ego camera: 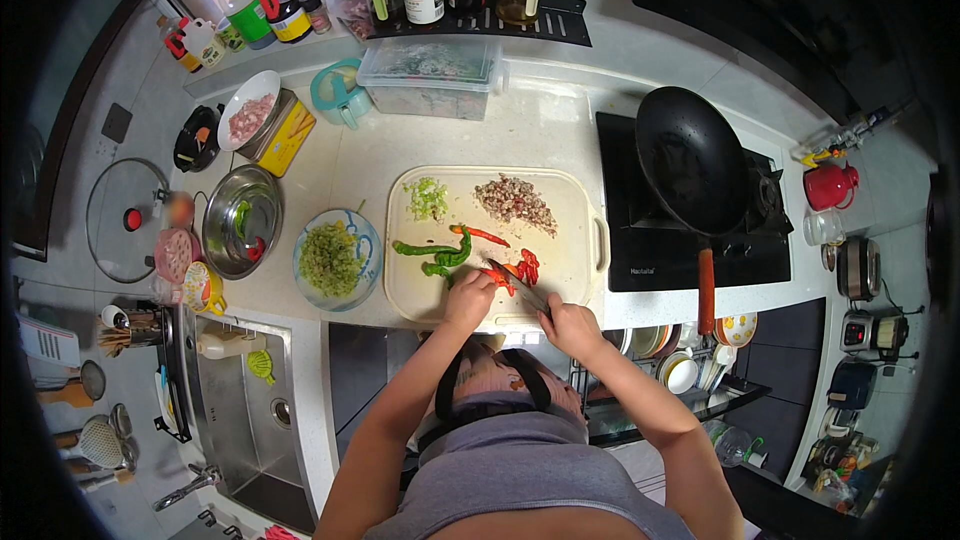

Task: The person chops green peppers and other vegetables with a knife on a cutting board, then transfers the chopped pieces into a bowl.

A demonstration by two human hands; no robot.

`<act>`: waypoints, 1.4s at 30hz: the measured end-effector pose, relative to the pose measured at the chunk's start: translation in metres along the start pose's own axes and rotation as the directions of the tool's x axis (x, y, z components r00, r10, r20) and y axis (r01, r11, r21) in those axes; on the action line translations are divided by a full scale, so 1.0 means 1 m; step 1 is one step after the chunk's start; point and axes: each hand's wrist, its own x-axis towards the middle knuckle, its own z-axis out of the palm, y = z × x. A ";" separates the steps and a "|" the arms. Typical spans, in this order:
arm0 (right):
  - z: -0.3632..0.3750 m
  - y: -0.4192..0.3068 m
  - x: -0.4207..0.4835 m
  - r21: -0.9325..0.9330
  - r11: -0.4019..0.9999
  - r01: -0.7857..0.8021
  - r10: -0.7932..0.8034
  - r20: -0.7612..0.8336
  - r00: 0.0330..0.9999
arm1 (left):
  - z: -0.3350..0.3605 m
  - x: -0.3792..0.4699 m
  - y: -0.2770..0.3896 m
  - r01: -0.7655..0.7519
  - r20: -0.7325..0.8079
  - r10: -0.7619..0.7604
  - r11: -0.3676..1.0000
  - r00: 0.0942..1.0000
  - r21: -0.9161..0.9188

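Note:
My right hand (571,325) grips the handle of a kitchen knife (530,295), its blade angled up and left over the cutting board (559,187). Close to the blade tip, my left hand (471,301) holds down a piece of red pepper (498,277). Cut red pepper pieces (529,267) lie just right of the blade. Behind my left hand rest several green peppers (454,251) and a long red pepper (482,235). Along the board's far side sit a small heap of chopped pale-green vegetable (426,199) and a larger brownish-pink diced heap (516,202).
A plate of diced green vegetable (330,259) and a steel bowl (244,221) stand left, with a bowl of diced meat (251,116) behind. At right, a wok (694,161) sits on the gas hob (652,266), its handle projecting past the counter edge. The sink (247,405) is lower left.

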 end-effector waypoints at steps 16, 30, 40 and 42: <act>0.039 0.018 0.017 0.191 0.978 -0.081 0.115 -0.174 0.978 | -0.011 0.005 0.001 0.057 0.041 -0.053 0.993 0.998 -0.102; 0.006 0.009 0.011 -0.086 0.990 0.113 -0.111 0.027 0.993 | 0.001 -0.001 -0.008 -0.009 0.121 0.009 1.000 0.993 -0.004; 0.049 0.015 0.018 -0.012 1.000 0.017 -0.019 -0.199 0.980 | -0.001 0.000 -0.003 0.023 0.077 -0.018 0.998 0.997 -0.059; 0.048 0.017 0.021 0.105 0.990 -0.096 0.117 -0.214 0.970 | -0.003 0.004 -0.004 0.058 0.046 -0.052 0.989 0.998 -0.135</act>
